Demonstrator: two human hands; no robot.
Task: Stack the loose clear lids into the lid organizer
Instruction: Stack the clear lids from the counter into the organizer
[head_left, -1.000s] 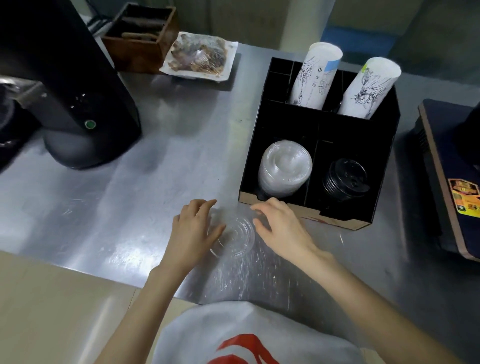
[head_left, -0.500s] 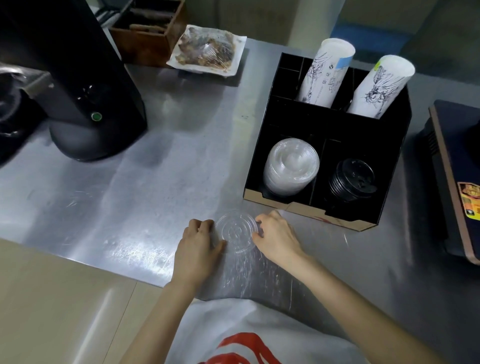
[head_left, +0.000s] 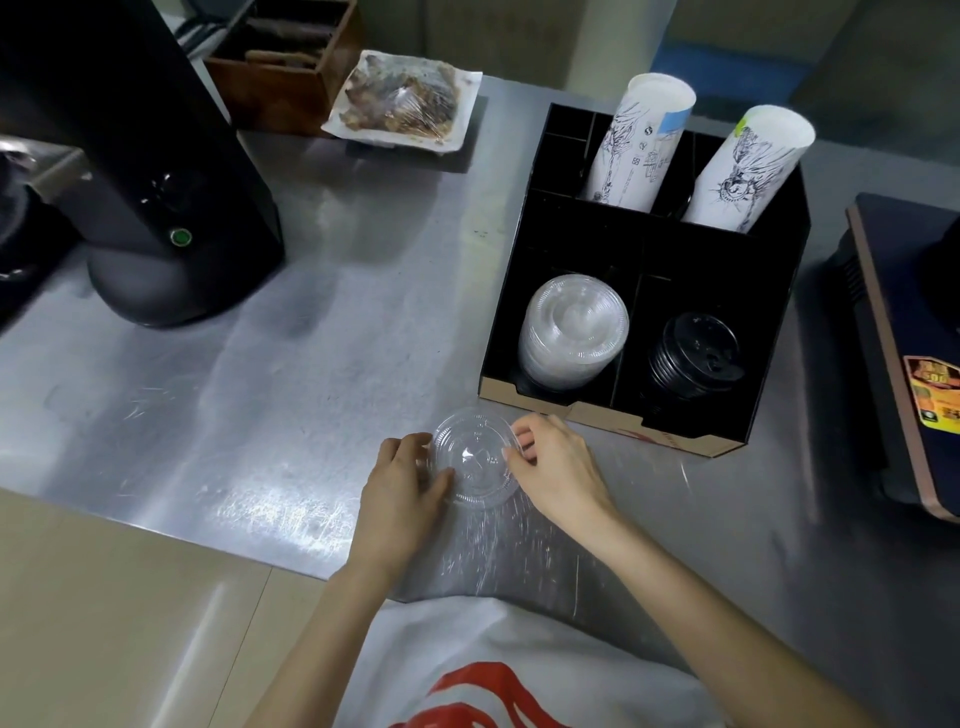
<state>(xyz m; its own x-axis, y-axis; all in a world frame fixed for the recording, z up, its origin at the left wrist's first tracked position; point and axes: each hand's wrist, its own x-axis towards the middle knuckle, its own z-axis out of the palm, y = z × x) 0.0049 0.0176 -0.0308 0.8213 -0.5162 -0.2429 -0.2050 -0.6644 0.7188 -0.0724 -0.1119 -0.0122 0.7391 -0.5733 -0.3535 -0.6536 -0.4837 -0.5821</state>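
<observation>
- Holding one loose clear lid (head_left: 475, 464) between both hands just above the steel counter (head_left: 270, 364); my left hand (head_left: 402, 486) pinches its rim at 9 o'clock, my right hand (head_left: 558, 470) grips the rim at 3 o'clock.
- I see no other loose lid on the counter, so I judge this one to be the last, or nearly so; glare could hide another.
- Just beyond, at 1 o'clock from the lid, stands the black lid organizer (head_left: 769, 332), its front edge near my right fingertips.
- Its front-left compartment already holds a tall stack of clear lids (head_left: 574, 330), leaning forward: that part looks done.
- Front-right holds black lids (head_left: 693, 356); the clear one must not go there.
- What is left, as I judge it: lift this lid over the front lip and seat it on the clear stack.
- Farther back, two paper cup sleeves (head_left: 641, 140) stand tilted in the rear compartments.
</observation>
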